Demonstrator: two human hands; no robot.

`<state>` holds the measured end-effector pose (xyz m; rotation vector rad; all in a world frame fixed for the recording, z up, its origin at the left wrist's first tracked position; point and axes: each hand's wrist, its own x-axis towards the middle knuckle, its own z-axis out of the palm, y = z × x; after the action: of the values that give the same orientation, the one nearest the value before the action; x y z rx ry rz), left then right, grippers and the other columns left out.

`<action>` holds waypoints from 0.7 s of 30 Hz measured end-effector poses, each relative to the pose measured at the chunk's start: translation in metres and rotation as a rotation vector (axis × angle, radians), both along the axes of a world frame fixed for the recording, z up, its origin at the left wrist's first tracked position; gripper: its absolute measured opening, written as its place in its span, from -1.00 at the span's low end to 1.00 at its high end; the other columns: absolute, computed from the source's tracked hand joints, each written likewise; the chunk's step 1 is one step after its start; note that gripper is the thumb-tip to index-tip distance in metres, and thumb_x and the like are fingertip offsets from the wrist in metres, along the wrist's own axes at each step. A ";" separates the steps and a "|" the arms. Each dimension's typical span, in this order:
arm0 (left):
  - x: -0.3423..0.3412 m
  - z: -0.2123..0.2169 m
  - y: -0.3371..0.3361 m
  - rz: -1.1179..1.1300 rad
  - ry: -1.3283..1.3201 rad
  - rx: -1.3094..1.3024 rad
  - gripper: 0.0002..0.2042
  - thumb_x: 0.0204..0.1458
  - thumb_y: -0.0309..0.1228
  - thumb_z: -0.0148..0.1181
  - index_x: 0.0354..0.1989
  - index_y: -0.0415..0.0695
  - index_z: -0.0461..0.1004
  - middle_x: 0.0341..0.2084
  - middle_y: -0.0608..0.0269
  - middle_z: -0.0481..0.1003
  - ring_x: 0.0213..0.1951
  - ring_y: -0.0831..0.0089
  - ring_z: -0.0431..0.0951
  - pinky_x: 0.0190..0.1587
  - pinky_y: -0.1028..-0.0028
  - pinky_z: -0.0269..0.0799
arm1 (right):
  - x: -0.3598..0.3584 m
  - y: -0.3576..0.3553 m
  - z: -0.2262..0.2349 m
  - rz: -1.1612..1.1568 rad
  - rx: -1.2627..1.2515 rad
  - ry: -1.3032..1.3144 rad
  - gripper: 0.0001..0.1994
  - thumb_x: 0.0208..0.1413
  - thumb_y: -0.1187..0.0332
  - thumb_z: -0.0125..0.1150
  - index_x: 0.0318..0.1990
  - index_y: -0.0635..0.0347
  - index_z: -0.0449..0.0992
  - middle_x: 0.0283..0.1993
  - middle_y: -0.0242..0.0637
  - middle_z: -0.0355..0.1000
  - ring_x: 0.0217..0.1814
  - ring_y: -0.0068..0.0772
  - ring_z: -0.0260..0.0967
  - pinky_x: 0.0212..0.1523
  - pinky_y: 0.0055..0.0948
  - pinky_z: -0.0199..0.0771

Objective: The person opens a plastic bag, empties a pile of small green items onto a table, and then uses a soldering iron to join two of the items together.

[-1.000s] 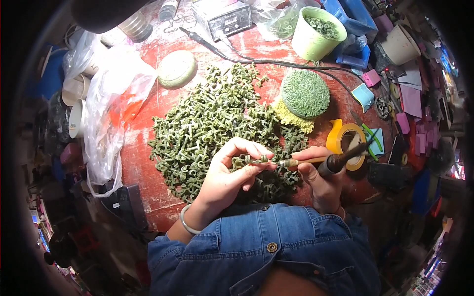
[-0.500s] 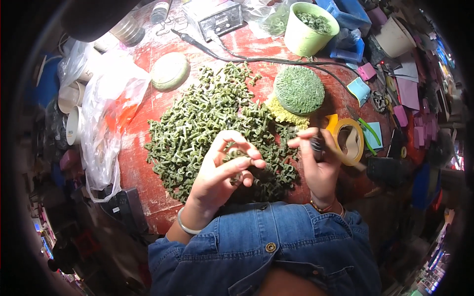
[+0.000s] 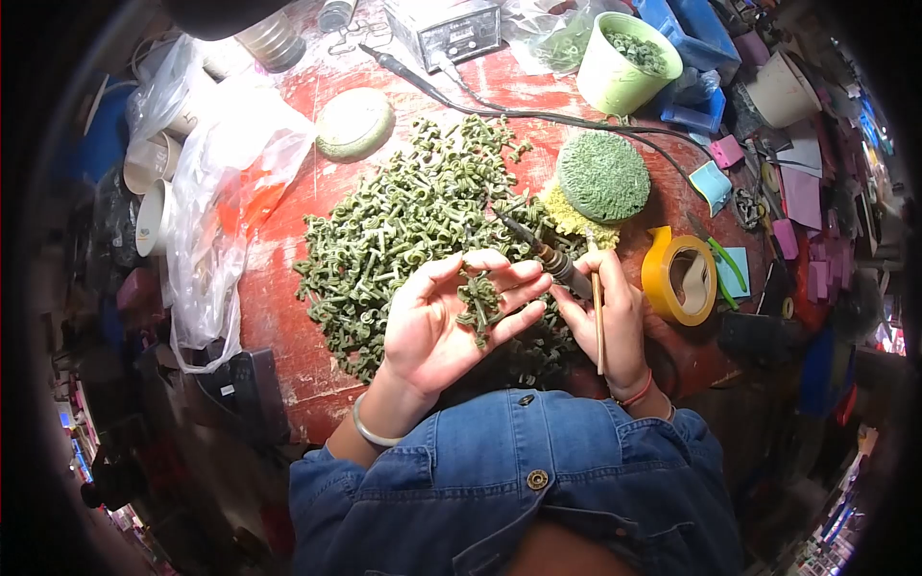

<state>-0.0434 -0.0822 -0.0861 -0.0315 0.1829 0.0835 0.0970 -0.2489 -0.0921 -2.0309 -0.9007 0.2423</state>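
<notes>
My left hand (image 3: pixel 451 322) is turned palm up over the near edge of a big heap of small green knotted pieces (image 3: pixel 408 226), and one green knotted piece (image 3: pixel 477 300) lies across its fingers. My right hand (image 3: pixel 607 322) grips a dark soldering iron (image 3: pixel 538 252) whose tip points up and left over the heap. A thin wooden stick (image 3: pixel 597 307) is also held in that hand. The iron's cable runs back to a grey box (image 3: pixel 447 29) at the far edge.
A worn red table (image 3: pixel 279 307) carries a round green-topped pad (image 3: pixel 603 176), a yellow tape roll (image 3: pixel 678 276), a light green cup (image 3: pixel 624 62) of green bits, a pale round disc (image 3: pixel 354 122) and crumpled plastic bags (image 3: pixel 221 192). Paper cups (image 3: pixel 154 216) sit left; clutter fills the right.
My left hand has opened and turned palm up with a green piece on it. My right hand has swung the soldering iron round, so its tip now points up-left over the heap.
</notes>
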 end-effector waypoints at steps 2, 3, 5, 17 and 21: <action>-0.001 0.000 0.000 0.003 0.014 0.038 -0.60 0.35 -0.23 -0.23 0.00 -0.28 0.46 0.12 -0.20 0.48 0.34 -0.13 0.33 0.44 -0.09 0.17 | 0.001 -0.001 -0.004 0.015 0.028 0.018 -0.65 0.00 0.50 0.47 -0.14 0.19 0.38 -0.38 -0.11 0.54 -0.33 0.01 0.59 -0.32 -0.22 0.53; -0.001 0.000 -0.001 0.002 0.028 0.042 -0.60 0.35 -0.23 -0.23 0.00 -0.29 0.46 0.11 -0.19 0.49 0.34 -0.13 0.33 0.44 -0.09 0.16 | 0.001 -0.001 -0.006 0.004 0.031 0.018 -0.66 0.00 0.50 0.47 -0.15 0.19 0.38 -0.37 -0.11 0.54 -0.34 -0.02 0.59 -0.33 -0.24 0.53; -0.002 -0.001 -0.001 -0.002 0.049 0.051 -0.59 0.34 -0.22 -0.23 -0.02 -0.30 0.48 0.09 -0.19 0.50 0.33 -0.12 0.35 0.44 -0.09 0.15 | 0.002 0.000 -0.009 -0.018 0.048 0.012 -0.67 0.01 0.51 0.46 -0.15 0.18 0.38 -0.37 -0.12 0.54 -0.34 -0.06 0.60 -0.35 -0.26 0.52; 0.000 0.012 -0.006 -0.071 0.345 0.653 -0.80 0.19 -0.46 0.27 -0.05 -0.15 0.47 -0.23 0.26 0.54 -0.37 0.58 0.48 -0.42 0.61 0.36 | -0.001 -0.011 0.012 0.025 0.386 0.381 -0.65 0.03 0.61 0.46 -0.17 0.18 0.35 -0.37 -0.52 0.52 -0.52 -0.87 0.14 -0.49 -0.73 0.15; 0.002 0.017 -0.015 -0.034 0.295 0.895 -0.82 0.22 -0.50 0.27 -0.06 -0.14 0.46 -0.35 0.38 0.47 -0.42 0.66 0.46 -0.48 0.63 0.34 | -0.004 -0.014 0.014 0.070 0.297 0.307 -0.61 -0.03 0.56 0.52 -0.17 0.16 0.37 -0.39 -0.53 0.43 -0.48 -0.84 0.18 -0.46 -0.69 0.24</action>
<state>-0.0413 -0.0972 -0.0692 0.8800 0.4268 0.1298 0.0931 -0.2626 -0.0780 -1.6364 -0.7644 0.4202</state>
